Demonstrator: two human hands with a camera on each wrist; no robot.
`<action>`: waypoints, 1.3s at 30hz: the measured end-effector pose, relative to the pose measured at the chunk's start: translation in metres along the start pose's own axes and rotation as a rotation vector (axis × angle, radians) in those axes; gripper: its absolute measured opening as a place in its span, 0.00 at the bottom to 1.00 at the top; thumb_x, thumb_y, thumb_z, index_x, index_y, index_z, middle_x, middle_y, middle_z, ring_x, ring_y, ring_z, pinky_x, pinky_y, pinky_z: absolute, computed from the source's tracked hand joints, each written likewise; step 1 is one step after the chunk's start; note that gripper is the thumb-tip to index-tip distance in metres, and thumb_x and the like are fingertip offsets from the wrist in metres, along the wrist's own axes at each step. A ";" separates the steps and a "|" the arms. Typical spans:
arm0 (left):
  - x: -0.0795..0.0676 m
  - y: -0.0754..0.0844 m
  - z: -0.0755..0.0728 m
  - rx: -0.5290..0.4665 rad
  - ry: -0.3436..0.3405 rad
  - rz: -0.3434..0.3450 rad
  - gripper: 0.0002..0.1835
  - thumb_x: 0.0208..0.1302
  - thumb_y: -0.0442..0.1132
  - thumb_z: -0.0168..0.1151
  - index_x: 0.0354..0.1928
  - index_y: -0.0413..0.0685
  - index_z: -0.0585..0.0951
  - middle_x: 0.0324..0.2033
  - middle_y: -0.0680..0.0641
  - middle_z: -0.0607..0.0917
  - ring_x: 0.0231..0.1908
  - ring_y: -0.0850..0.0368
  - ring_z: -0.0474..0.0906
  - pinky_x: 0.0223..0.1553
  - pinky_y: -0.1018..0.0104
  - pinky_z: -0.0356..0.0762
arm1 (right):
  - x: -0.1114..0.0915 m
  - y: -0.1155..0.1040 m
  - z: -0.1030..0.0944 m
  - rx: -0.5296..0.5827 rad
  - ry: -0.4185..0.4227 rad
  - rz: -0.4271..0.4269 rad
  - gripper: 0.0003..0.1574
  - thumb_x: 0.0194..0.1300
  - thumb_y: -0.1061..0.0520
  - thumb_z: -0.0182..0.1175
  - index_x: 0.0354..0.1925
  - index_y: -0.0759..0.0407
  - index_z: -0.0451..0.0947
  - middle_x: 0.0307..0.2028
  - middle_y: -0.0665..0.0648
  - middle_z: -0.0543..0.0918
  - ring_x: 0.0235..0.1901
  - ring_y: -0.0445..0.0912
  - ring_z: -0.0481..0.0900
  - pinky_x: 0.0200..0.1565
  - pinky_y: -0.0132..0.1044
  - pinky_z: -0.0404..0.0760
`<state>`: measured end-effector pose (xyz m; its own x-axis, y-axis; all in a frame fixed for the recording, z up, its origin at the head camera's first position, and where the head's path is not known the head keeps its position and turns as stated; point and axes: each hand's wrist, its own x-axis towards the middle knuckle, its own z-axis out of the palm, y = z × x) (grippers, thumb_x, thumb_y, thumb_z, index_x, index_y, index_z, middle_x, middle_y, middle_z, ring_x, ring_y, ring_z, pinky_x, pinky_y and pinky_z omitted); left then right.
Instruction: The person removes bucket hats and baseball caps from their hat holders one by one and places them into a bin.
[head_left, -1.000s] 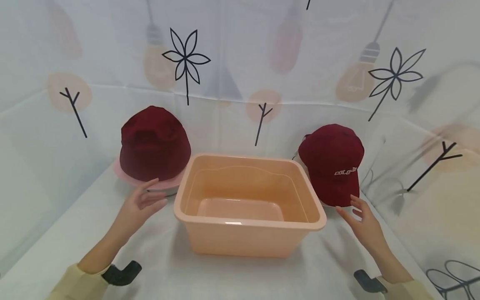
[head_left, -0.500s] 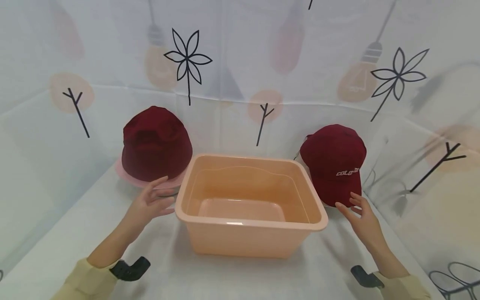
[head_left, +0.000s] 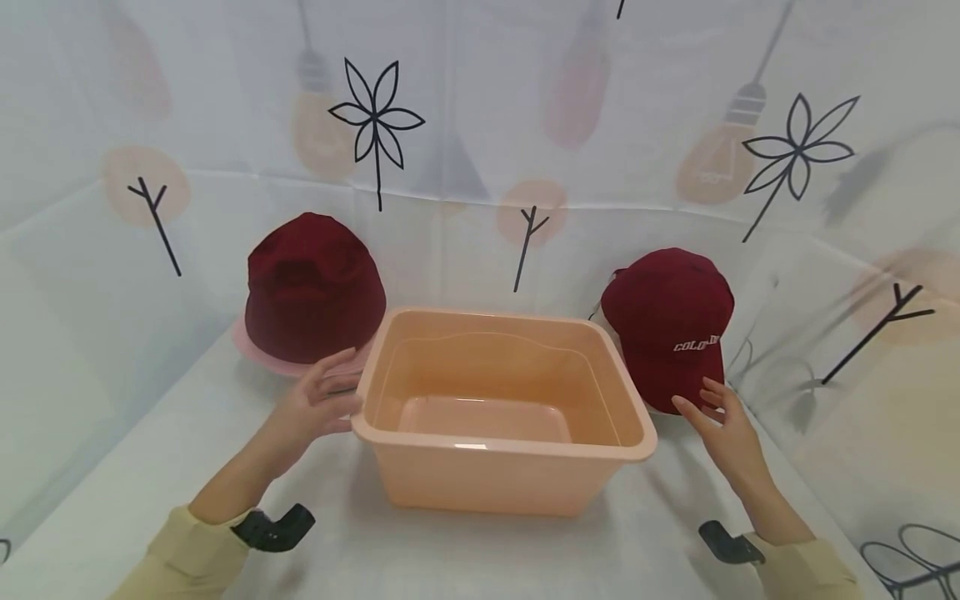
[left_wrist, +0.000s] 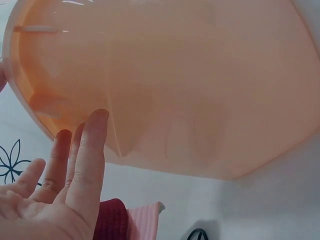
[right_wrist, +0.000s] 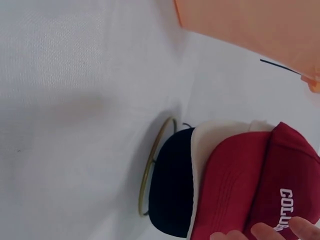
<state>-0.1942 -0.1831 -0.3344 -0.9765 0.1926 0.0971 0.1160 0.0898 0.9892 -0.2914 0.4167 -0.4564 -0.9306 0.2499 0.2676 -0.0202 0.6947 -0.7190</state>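
A peach plastic tub (head_left: 510, 479) stands in the middle of the table. Beside its left rim is my left hand (head_left: 303, 421), fingers extended; in the left wrist view the fingers (left_wrist: 90, 155) reach along the tub's outer wall (left_wrist: 200, 90), and contact is unclear. Behind that hand sits a dark red bucket hat (head_left: 315, 292) over a pink one (head_left: 266, 358). On the right, my loosely bent right hand (head_left: 731, 446) is at the brim of a dark red lettered cap (head_left: 667, 308), apparently holding nothing. The right wrist view shows a cream cap (right_wrist: 207, 135) and a dark cap (right_wrist: 172, 185) stacked beneath it.
The hats stand close to the patterned cloth backdrop (head_left: 442, 108), one pile on each side of the tub. A thin ring-shaped stand (right_wrist: 152, 160) shows by the caps. White cloth (head_left: 450, 558) covers the table.
My left hand has moved right, from in front of the bucket hats to the tub's left rim. My right hand has barely shifted. Tub and hats stay in place.
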 end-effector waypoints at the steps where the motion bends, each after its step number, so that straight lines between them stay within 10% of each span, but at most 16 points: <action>1: 0.000 0.000 0.001 -0.002 -0.001 -0.007 0.40 0.60 0.38 0.61 0.71 0.47 0.53 0.61 0.34 0.66 0.54 0.48 0.72 0.46 0.56 0.77 | 0.001 0.000 0.000 -0.004 0.001 0.005 0.58 0.55 0.28 0.55 0.73 0.49 0.43 0.64 0.65 0.61 0.58 0.63 0.63 0.43 0.61 0.74; 27: 0.003 0.003 0.004 0.002 -0.038 0.008 0.37 0.60 0.37 0.62 0.70 0.48 0.59 0.61 0.35 0.67 0.57 0.39 0.68 0.45 0.57 0.77 | 0.050 0.023 -0.003 0.132 0.102 0.045 0.53 0.51 0.29 0.61 0.69 0.29 0.46 0.62 0.56 0.63 0.58 0.55 0.65 0.51 0.55 0.72; 39: 0.003 0.001 0.004 -0.009 -0.040 0.016 0.36 0.60 0.37 0.61 0.70 0.48 0.60 0.60 0.35 0.67 0.56 0.42 0.70 0.45 0.58 0.77 | -0.014 -0.121 -0.044 0.213 0.035 0.124 0.53 0.56 0.40 0.63 0.71 0.54 0.49 0.60 0.64 0.62 0.54 0.52 0.66 0.46 0.33 0.77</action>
<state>-0.1959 -0.1785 -0.3335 -0.9664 0.2329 0.1090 0.1302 0.0776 0.9885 -0.2600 0.3587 -0.3450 -0.9174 0.3504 0.1886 0.0132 0.5005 -0.8656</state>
